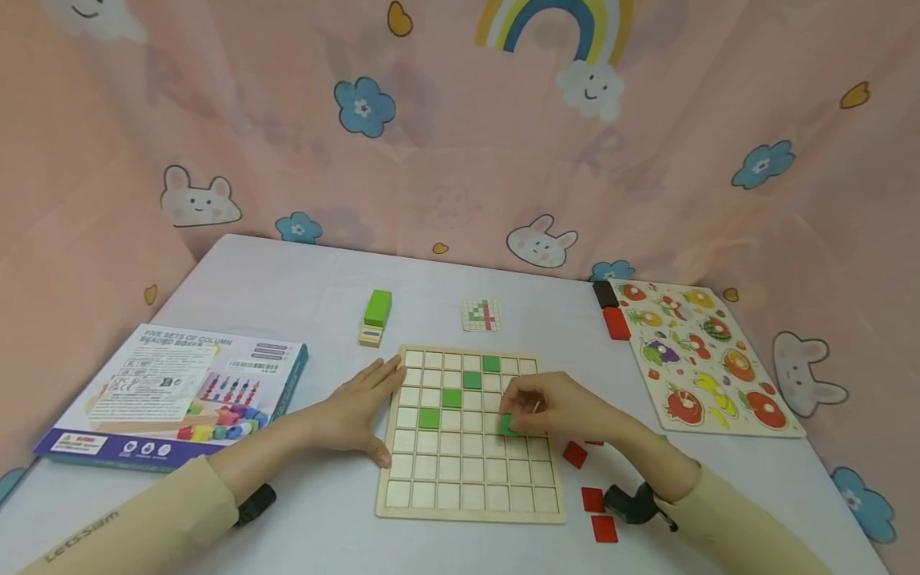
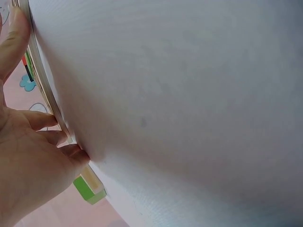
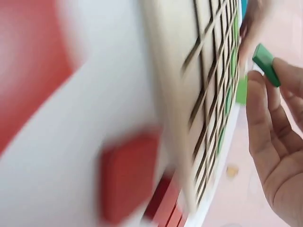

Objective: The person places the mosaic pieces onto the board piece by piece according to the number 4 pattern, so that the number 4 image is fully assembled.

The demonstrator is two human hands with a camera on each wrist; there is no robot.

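A square wooden grid board (image 1: 470,517) lies on the white table. Several green tiles (image 1: 451,398) sit in its cells, in a diagonal that climbs to the upper right. Along the board's left edge rests my left hand (image 1: 348,411), fingers spread; the left wrist view shows its fingertips against the board's side (image 2: 45,80). Over the right part of the board, my right hand (image 1: 553,403) pinches another green tile (image 3: 266,64) between thumb and fingers. In the right wrist view this tile is tilted and held off the grid.
Loose red tiles (image 1: 592,500) lie right of the board. Behind it are a small patterned card (image 1: 481,315) and a green block (image 1: 378,307). A boxed toy (image 1: 172,395) lies left; a fruit puzzle board (image 1: 707,359) lies right, beside a black piece (image 1: 605,294) and a red piece (image 1: 616,323).
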